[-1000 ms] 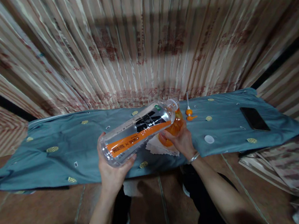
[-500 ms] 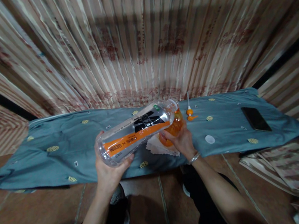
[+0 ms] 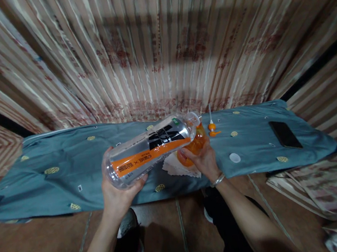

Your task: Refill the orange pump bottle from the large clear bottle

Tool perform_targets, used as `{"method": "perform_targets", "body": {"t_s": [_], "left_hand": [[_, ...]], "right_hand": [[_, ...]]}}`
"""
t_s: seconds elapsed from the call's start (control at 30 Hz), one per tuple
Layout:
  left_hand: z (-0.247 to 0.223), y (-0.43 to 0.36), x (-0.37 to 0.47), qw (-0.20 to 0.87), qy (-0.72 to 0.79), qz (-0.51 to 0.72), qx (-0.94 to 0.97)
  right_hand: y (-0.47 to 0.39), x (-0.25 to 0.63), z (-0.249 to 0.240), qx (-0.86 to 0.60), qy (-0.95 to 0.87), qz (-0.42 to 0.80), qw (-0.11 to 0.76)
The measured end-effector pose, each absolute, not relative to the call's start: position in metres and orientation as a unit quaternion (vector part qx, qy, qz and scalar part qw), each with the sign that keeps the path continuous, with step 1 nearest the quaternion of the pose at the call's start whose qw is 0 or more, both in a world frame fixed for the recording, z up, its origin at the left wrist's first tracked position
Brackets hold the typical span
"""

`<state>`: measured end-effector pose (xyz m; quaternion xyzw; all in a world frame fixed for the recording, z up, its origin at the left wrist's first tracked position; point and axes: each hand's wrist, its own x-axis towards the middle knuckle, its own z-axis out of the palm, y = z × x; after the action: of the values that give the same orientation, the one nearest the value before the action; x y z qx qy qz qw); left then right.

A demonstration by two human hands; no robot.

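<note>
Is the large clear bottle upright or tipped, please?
Tipped: the clear bottle slants sideways, base in left hand, neck at the orange bottle.

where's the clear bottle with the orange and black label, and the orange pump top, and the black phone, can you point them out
Clear bottle [image 3: 147,155], head view, on the label's orange band.
Orange pump top [image 3: 211,127], head view, on its collar.
Black phone [image 3: 285,134], head view, middle of its upward face.

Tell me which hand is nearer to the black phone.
Right. The right hand, around the orange bottle, is to the left of the black phone; the left hand, holding the base end of the clear bottle, is much farther left.
</note>
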<state>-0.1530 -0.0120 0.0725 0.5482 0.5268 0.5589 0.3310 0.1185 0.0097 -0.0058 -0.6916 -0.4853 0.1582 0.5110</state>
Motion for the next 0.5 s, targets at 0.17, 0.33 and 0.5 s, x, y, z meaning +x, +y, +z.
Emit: {"method": "perform_targets", "body": {"t_s": [0.17, 0.33, 0.5], "left_hand": [[0.07, -0.017, -0.151, 0.347, 0.519, 0.575, 0.529], [0.068, -0.022, -0.151, 0.359, 0.523, 0.583, 0.507], [0.069, -0.023, -0.154, 0.366, 0.532, 0.554, 0.525]], "right_hand": [[0.01, 0.119, -0.007, -0.698, -0.479, 0.15, 0.511], [0.009, 0.118, -0.008, -0.69, -0.48, 0.152, 0.52], [0.009, 0.118, -0.012, -0.681, -0.48, 0.152, 0.532]]}}
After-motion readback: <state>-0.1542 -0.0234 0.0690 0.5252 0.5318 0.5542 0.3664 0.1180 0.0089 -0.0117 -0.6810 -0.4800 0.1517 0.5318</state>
